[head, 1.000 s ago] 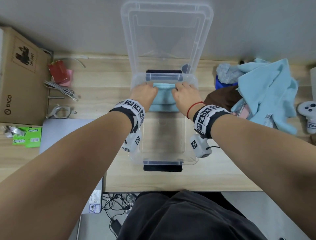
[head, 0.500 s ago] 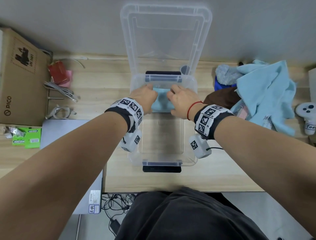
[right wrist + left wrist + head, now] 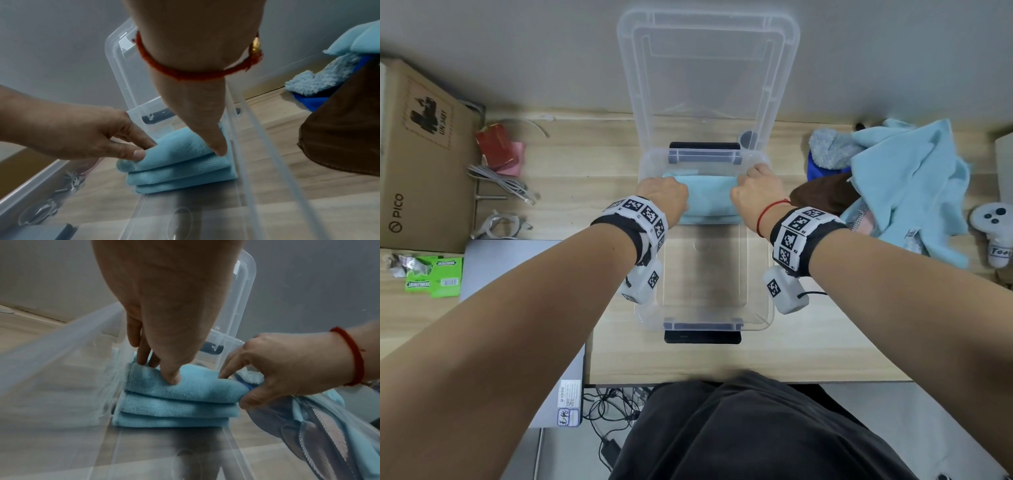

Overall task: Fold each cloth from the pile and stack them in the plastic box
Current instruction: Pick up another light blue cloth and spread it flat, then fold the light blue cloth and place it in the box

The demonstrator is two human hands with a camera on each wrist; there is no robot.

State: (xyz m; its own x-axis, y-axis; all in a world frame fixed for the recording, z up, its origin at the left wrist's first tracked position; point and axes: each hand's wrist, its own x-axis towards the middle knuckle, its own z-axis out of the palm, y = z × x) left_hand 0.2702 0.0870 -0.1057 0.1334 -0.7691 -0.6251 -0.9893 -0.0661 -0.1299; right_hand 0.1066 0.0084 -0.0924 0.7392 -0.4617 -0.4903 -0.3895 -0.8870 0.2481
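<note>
A clear plastic box [image 3: 702, 324] stands mid-table, its lid [image 3: 705, 68] propped open against the wall. At the box's far end lies a stack of folded light blue cloth [image 3: 709, 198] [image 3: 176, 404] [image 3: 180, 172]. My left hand [image 3: 664, 202] [image 3: 158, 371] pinches the top fold's left end, thumb in front and fingers behind. My right hand [image 3: 755, 192] [image 3: 236, 387] [image 3: 218, 146] pinches its right end by the box wall. The unfolded pile sits right of the box: a large light blue cloth [image 3: 904, 185], a brown cloth [image 3: 822, 195] and a fluffy grey-blue one [image 3: 828, 150].
A cardboard carton [image 3: 417, 157] stands at the far left, with cables [image 3: 500, 181] and red packets [image 3: 496, 150] beside it. A grey laptop [image 3: 500, 267] and green packets [image 3: 434, 277] lie near left. A white controller [image 3: 996, 233] rests at the right edge.
Both hands have slid apart from the middle of the cloth to its two ends, so more of the blue top fold shows between them.
</note>
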